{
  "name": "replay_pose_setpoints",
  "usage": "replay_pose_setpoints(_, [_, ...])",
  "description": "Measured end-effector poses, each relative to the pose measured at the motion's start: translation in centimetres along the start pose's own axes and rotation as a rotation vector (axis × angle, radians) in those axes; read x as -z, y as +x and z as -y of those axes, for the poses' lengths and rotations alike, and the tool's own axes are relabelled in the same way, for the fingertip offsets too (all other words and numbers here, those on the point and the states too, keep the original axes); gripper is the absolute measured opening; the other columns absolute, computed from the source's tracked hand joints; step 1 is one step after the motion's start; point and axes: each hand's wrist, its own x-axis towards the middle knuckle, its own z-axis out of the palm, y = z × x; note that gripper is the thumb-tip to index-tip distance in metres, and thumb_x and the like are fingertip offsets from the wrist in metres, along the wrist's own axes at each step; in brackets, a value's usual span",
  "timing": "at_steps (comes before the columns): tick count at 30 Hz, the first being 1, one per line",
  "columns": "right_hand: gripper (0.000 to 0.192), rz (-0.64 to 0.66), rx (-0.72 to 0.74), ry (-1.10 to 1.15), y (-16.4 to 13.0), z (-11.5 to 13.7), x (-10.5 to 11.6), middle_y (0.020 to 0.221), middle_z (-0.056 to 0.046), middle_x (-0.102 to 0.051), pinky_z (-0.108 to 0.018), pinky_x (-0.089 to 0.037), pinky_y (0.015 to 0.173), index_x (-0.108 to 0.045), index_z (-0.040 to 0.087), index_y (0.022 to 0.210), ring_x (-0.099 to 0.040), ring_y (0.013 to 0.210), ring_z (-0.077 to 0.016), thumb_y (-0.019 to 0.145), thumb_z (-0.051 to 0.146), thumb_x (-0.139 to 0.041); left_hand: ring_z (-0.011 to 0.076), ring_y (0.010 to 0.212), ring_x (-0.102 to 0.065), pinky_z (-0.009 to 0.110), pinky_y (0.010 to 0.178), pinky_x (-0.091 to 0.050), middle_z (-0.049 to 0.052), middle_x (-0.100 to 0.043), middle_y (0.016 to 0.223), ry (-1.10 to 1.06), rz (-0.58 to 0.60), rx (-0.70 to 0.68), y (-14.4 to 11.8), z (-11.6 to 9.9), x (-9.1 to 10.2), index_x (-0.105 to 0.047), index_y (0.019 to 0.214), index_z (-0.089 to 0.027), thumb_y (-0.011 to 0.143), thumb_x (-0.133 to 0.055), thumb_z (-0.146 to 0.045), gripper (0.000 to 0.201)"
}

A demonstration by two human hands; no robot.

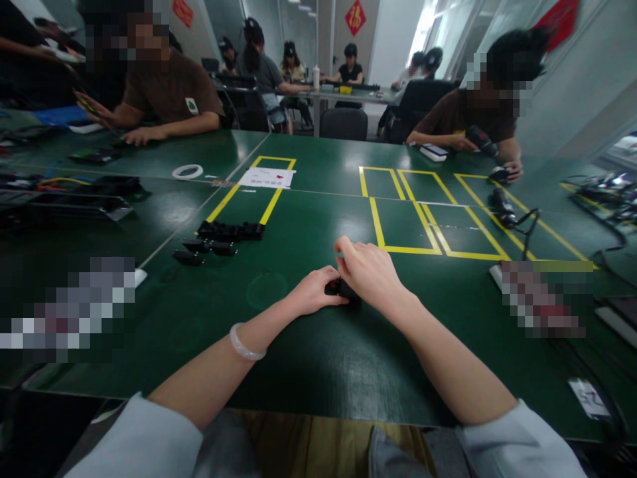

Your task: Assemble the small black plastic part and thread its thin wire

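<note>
Low over the middle of the green table, my left hand (319, 292) grips a small black block (343, 289) between thumb and fingers. My right hand (369, 269) is closed, its fingers curled just above and against the block's right side. Whatever lies inside its pinch is hidden by the hand itself. Much of the block is covered too, so its exact kind does not show. To the left lie several similar black blocks (205, 248), beside a row of black parts (229, 230).
Yellow tape (412, 250) marks rectangles on the table (318, 372). A white paper sheet (266, 178) and a tape roll (187, 172) lie further back. Dark electronics (64, 199) are at left, a black screwdriver-like tool (503, 207) at right. Two co-workers sit opposite.
</note>
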Motion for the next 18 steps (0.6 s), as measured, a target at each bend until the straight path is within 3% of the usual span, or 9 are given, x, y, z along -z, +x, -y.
replay_pose_setpoints(9, [0.019,-0.002,0.047,0.005,-0.07,-0.12,0.31,0.076,-0.004,-0.067,-0.028,-0.022,0.058,-0.052,0.021,0.093,-0.059,0.068,-0.0151,0.095,0.028,-0.035,0.0219,0.087,-0.060,0.032,0.078,-0.047,0.004,-0.064,0.097,0.001,-0.004,-0.006,-0.02,0.01,-0.01,-0.061,0.105,-0.018,0.073,-0.074,-0.038,0.040])
replay_pose_setpoints(18, [0.019,-0.015,0.035,0.025,-0.03,-0.20,-0.19,0.080,-0.003,-0.068,-0.028,-0.027,0.062,-0.051,0.018,0.104,-0.060,0.070,-0.0156,0.092,0.024,-0.038,0.0217,0.088,-0.060,0.032,0.079,-0.047,0.003,-0.064,0.095,0.008,0.010,-0.005,0.07,0.01,0.01,-0.062,0.100,-0.018,0.073,-0.074,-0.037,0.035])
